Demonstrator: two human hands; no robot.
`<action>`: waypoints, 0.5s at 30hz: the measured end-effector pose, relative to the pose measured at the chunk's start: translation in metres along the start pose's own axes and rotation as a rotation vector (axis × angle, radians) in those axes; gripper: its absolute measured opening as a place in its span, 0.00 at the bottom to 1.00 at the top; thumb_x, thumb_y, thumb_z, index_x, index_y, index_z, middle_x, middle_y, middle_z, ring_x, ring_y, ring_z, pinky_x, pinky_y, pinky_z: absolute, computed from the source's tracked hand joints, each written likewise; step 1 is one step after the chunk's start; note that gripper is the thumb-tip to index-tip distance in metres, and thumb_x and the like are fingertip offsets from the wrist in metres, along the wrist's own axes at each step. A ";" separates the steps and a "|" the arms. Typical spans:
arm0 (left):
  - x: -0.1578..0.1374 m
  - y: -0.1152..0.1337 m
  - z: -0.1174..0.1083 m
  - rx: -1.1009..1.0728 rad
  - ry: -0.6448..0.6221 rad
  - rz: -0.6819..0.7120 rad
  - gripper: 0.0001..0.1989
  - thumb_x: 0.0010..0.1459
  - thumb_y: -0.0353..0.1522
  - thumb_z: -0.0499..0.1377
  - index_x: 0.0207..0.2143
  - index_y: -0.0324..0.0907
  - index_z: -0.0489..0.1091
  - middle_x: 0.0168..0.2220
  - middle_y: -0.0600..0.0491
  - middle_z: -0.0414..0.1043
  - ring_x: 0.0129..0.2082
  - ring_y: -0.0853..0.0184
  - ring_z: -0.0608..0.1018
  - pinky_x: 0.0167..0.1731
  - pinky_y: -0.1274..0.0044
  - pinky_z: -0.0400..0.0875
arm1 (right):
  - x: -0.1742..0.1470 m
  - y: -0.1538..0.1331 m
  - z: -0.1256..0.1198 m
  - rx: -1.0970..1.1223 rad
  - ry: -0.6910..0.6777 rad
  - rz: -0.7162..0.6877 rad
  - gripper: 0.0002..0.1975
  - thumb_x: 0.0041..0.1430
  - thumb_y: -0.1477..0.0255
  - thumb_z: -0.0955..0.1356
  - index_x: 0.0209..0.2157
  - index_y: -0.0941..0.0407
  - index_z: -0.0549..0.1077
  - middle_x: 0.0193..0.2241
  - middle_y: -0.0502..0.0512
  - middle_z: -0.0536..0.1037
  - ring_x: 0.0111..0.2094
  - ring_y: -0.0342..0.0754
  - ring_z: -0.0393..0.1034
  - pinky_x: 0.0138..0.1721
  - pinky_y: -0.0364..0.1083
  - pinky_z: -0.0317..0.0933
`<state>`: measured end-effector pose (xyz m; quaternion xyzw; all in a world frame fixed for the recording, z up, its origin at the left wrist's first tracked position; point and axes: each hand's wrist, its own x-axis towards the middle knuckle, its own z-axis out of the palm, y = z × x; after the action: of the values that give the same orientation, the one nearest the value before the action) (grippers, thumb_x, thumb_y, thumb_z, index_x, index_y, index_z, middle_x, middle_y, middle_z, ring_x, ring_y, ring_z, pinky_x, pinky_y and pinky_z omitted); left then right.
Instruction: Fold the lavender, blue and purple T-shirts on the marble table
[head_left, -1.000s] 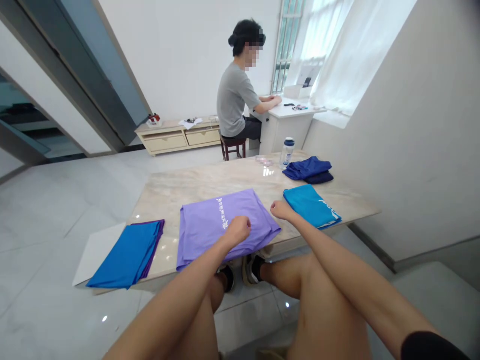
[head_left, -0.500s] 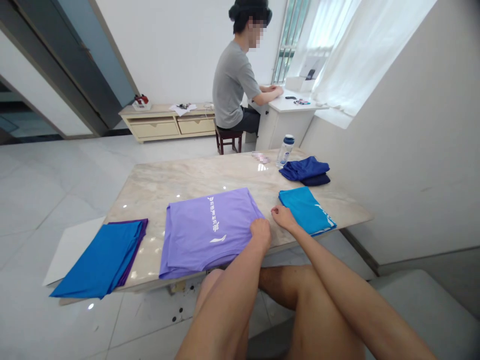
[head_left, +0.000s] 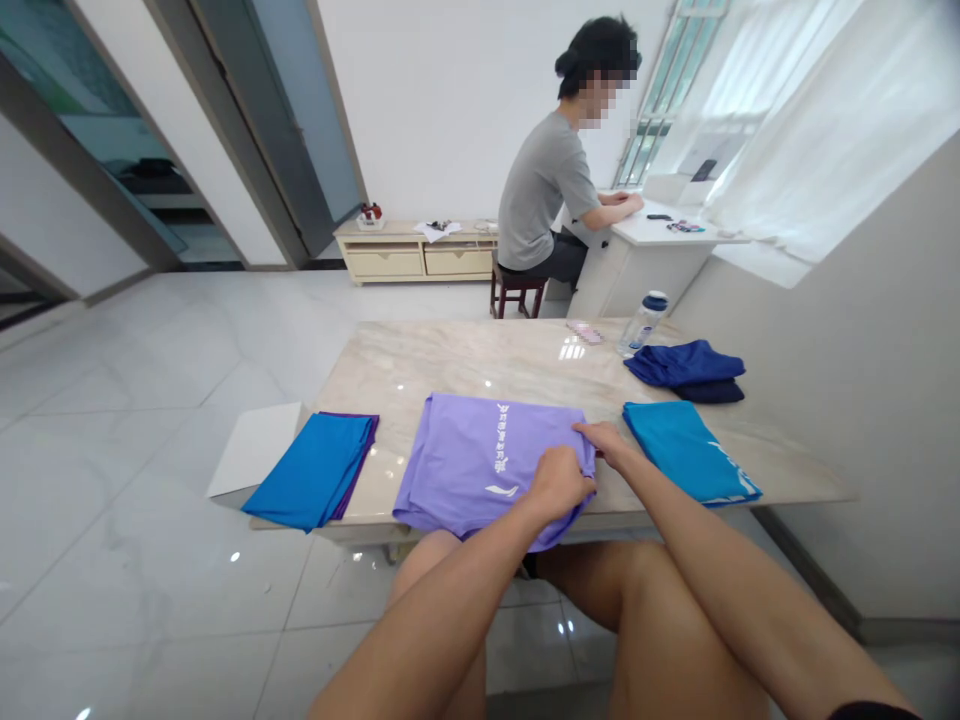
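Observation:
A folded purple T-shirt [head_left: 457, 455] with white lettering lies on the marble-topped table [head_left: 420, 350], its neckline toward me. My left hand [head_left: 562, 485] is closed on the shirt's right edge near the front corner. Farther back along that same edge, my right hand [head_left: 604, 442] pinches the fabric between thumb and fingers. To the right lies a folded turquoise garment [head_left: 679, 450] with white print, apart from both hands. At the table's left end, a folded blue garment [head_left: 307, 470] rests on a dark purple one [head_left: 358, 480] and hangs past the edge.
Dark blue clothing [head_left: 686, 365] is bunched at the back right beside a clear water bottle [head_left: 643, 325]. A white box [head_left: 255, 450] stands past the table's left end. Across the room a person [head_left: 544, 190] sits on a stool [head_left: 517, 285] at a white desk [head_left: 660, 265].
My right hand has moved from beside the turquoise garment onto the purple T-shirt's right edge and taken hold. The left hand stays on that edge. My view has turned left.

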<state>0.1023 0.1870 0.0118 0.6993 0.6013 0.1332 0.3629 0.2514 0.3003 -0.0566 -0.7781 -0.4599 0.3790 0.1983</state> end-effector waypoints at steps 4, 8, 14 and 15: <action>-0.022 -0.034 -0.022 -0.134 0.082 -0.013 0.09 0.57 0.32 0.68 0.23 0.42 0.80 0.25 0.49 0.79 0.35 0.58 0.83 0.39 0.72 0.72 | -0.007 -0.029 0.012 -0.036 0.125 -0.084 0.11 0.66 0.67 0.72 0.32 0.59 0.80 0.23 0.57 0.79 0.30 0.53 0.78 0.27 0.43 0.66; -0.042 -0.087 -0.050 -0.394 0.118 -0.150 0.09 0.53 0.31 0.70 0.20 0.42 0.78 0.21 0.54 0.74 0.32 0.62 0.80 0.35 0.75 0.69 | -0.023 -0.072 0.040 -0.076 0.168 -0.185 0.12 0.66 0.67 0.71 0.32 0.58 0.83 0.28 0.60 0.83 0.33 0.54 0.81 0.32 0.43 0.70; -0.085 -0.174 -0.083 -0.575 0.153 -0.283 0.08 0.52 0.33 0.71 0.23 0.40 0.79 0.22 0.53 0.76 0.28 0.65 0.76 0.32 0.76 0.70 | -0.054 -0.134 0.112 -0.117 0.071 -0.280 0.14 0.67 0.66 0.70 0.35 0.58 0.86 0.30 0.61 0.86 0.34 0.54 0.84 0.38 0.43 0.73; -0.094 -0.185 -0.085 -0.594 0.167 -0.299 0.09 0.53 0.34 0.71 0.23 0.40 0.79 0.23 0.52 0.76 0.28 0.65 0.76 0.32 0.75 0.70 | -0.059 -0.142 0.125 -0.121 0.044 -0.285 0.14 0.68 0.66 0.70 0.36 0.59 0.86 0.29 0.61 0.86 0.33 0.53 0.83 0.38 0.43 0.73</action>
<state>-0.1113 0.1313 -0.0290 0.4537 0.6597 0.3046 0.5158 0.0578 0.3146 -0.0180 -0.7238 -0.5831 0.3013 0.2129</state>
